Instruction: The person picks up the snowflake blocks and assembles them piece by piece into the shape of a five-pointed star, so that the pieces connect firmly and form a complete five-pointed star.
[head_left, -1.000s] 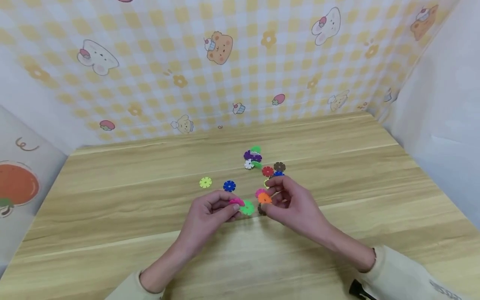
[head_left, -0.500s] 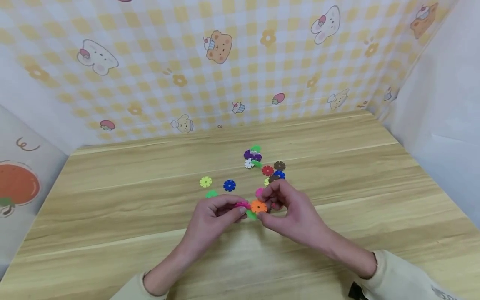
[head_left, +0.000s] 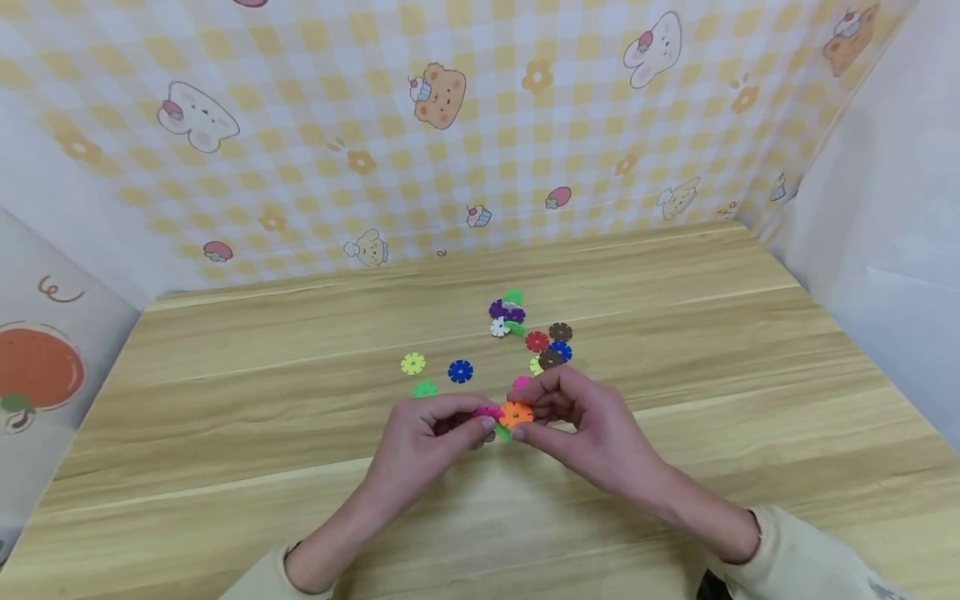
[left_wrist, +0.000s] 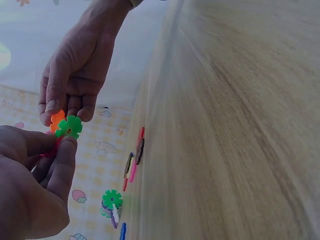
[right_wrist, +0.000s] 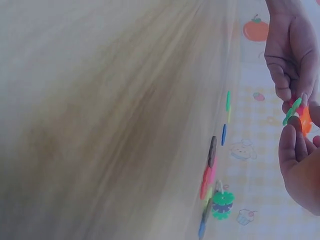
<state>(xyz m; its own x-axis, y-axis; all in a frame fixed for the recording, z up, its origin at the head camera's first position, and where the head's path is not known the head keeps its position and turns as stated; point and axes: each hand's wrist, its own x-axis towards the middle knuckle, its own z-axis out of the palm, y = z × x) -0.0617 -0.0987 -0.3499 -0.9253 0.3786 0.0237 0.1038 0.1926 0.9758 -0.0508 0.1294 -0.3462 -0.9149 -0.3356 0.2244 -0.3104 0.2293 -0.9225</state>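
In the head view my left hand (head_left: pixel 423 437) pinches a pink notched snowflake disc (head_left: pixel 487 412) between thumb and forefinger. A green snowflake disc (left_wrist: pixel 74 125) stands out from the pink one and seems joined to it. My right hand (head_left: pixel 600 425) pinches an orange snowflake disc (head_left: pixel 517 414) by its rim. The orange disc's left edge meets the pink disc; whether their slots interlock I cannot tell. Both hands are raised above the wooden table (head_left: pixel 225 467), as the wrist views show. The fingers hide part of the pink disc.
Loose discs lie beyond the hands: yellow (head_left: pixel 412 363), blue (head_left: pixel 461 372), green (head_left: pixel 425 389), red (head_left: pixel 537 341), brown (head_left: pixel 560 332) and several more. Farther back sits a joined cluster of purple, white and green discs (head_left: pixel 507 313). A checked cloth (head_left: pixel 315 125) hangs behind the table.
My right hand has brought the orange disc left against the pink disc. The left hand has moved slightly right and turned its pieces, so the green disc now shows less in the head view.
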